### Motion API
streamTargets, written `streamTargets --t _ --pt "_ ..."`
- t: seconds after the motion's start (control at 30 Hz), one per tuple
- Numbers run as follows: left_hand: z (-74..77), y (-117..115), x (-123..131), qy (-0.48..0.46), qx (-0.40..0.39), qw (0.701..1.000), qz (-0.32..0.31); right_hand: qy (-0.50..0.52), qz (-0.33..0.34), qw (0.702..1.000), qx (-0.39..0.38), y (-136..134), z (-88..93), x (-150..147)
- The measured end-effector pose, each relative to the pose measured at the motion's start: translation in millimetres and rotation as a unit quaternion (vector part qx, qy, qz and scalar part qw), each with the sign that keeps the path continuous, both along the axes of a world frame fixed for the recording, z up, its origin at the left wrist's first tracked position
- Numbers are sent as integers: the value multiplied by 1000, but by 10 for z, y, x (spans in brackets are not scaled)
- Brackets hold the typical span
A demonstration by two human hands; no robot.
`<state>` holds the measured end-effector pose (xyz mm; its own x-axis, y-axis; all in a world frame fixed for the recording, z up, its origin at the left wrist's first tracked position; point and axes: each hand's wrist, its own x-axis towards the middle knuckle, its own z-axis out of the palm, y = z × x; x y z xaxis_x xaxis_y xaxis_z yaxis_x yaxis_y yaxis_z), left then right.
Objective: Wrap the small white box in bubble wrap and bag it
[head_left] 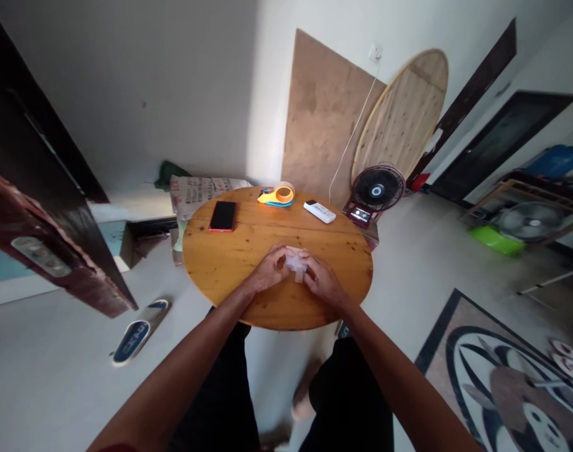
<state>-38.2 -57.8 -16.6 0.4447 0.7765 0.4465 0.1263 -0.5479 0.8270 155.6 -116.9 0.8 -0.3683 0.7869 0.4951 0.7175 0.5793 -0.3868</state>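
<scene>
Over the near half of the round wooden table, a small whitish piece like folded paper is held between both hands, with a narrow flap pointing toward me. My left hand pinches its left side with closed fingers. On the opposite side, my right hand grips the right edge, fingers curled. The fingertips cover parts of the piece, and its exact kind cannot be made out.
A red-edged phone, an orange tape dispenser and a white remote control lie toward the table's far side. Beyond its right rim stands a small fan. Boards lean on the wall; a slipper lies at left.
</scene>
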Motion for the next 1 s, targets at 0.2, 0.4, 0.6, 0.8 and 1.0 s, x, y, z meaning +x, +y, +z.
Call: streamTargets --t 0.2,0.4,0.6,0.8,1.0 --pt "-15 73 117 32 1 999 -3 11 -2 1000 9 27 -44 11" --pt "-105 119 227 -33 -70 997 -21 34 -3 999 11 51 -34 -12" --pt "31 -12 181 18 -86 996 25 134 -6 989 -66 7 94 -16" --pt "204 -60 187 79 -136 986 47 260 -27 937 -231 16 172 13" --pt "13 19 308 -10 -199 980 0 377 -69 890 -247 27 67 -133"
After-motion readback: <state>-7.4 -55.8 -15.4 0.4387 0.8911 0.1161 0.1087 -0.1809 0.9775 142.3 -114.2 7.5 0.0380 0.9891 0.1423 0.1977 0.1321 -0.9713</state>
